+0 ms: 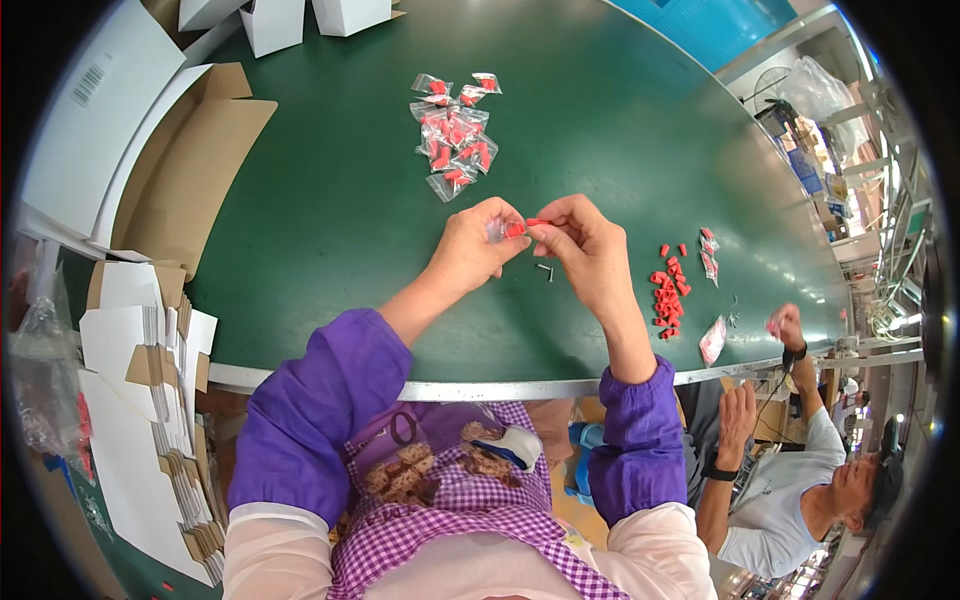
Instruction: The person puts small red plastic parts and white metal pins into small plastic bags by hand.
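Note:
Over the green table, my left hand holds a small clear plastic bag with a red plastic piece at its mouth. Close beside it, my right hand pinches another red piece between thumb and fingers. Small dark screws lie below, between the hands. Farther up the table is a pile of clear bags with red pieces inside. A heap of loose red sleeve-like pieces lies to the right of my right hand.
Open cardboard boxes and stacked flattened cartons stand at the left. More filled bags and a larger bag of red pieces lie at the right. A co-worker sits there, one hand holding something small and reddish over the table.

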{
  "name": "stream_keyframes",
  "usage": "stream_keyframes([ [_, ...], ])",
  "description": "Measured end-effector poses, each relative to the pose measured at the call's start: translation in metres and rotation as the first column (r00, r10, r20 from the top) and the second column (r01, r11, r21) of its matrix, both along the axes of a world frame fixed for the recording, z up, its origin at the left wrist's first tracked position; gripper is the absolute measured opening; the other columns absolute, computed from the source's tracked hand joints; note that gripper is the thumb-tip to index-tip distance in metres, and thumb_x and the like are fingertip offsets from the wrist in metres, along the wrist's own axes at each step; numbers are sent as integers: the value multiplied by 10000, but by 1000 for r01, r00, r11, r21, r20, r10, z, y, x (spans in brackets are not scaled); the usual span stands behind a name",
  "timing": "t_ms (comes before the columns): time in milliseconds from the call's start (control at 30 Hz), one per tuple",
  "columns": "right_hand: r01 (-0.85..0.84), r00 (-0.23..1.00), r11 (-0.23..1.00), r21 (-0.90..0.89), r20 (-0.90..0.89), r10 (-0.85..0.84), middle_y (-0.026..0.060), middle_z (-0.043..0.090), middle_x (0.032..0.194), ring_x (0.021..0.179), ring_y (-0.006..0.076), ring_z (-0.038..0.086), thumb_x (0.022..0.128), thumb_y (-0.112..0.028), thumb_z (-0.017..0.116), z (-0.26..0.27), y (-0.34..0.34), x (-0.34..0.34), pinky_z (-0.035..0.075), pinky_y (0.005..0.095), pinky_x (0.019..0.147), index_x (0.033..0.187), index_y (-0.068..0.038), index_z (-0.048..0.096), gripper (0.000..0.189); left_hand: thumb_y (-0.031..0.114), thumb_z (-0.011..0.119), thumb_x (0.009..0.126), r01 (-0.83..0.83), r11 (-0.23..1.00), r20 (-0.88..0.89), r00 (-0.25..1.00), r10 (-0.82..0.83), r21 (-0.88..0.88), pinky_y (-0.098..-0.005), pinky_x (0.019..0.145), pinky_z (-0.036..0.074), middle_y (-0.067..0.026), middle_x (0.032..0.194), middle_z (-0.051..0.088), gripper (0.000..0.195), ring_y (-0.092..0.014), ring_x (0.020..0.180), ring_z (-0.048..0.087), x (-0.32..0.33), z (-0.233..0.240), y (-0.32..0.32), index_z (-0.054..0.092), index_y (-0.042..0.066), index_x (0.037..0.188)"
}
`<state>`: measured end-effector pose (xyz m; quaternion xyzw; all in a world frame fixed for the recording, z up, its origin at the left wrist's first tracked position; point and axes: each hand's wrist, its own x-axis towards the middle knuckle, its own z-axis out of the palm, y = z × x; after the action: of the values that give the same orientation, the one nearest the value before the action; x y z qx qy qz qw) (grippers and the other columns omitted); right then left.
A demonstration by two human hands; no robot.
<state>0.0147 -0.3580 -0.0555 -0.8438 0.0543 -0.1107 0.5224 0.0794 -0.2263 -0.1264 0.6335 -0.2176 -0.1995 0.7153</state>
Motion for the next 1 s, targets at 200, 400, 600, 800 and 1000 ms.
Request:
stream_keyframes([
  [200,-81,996,985,-155,-34,77,52,621,714,594,104,550,792,-76,665,-4,3,3,448,247,547,867,-5,614,115,100,641,819,15,999,21,1000,-16,35,-196,418,381,9,696,559,123,-34,518,483,-3,2,-2,575,28,895],
  [400,-79,989,960,-270,98,109,75,605,764,654,167,563,766,-108,681,-17,0,10,457,289,595,859,-12,650,137,89,634,816,-4,996,78,997,-3,89,-203,423,387,14,658,542,105,-37,505,476,-3,-1,0,590,27,889],
  [600,-53,973,895,-443,177,145,80,563,793,678,203,555,760,-134,685,-22,4,3,455,299,614,888,-46,663,156,62,615,812,-26,994,122,992,13,107,-210,425,393,5,648,536,125,-46,509,483,0,-1,0,624,17,928],
  [800,-84,992,941,-327,64,111,41,549,801,667,156,538,802,-171,668,-30,-3,8,447,272,619,854,-32,642,150,92,609,818,-135,991,414,903,117,15,-289,572,457,-90,807,589,156,-167,596,550,4,-8,0,636,12,949],
  [1000,66,998,903,424,-19,-64,-16,611,766,633,32,490,856,-189,636,-45,-20,11,377,178,554,858,-35,639,153,141,552,900,44,994,-185,981,-61,-95,-187,486,347,5,812,540,195,-47,539,433,9,10,11,640,19,1024],
])
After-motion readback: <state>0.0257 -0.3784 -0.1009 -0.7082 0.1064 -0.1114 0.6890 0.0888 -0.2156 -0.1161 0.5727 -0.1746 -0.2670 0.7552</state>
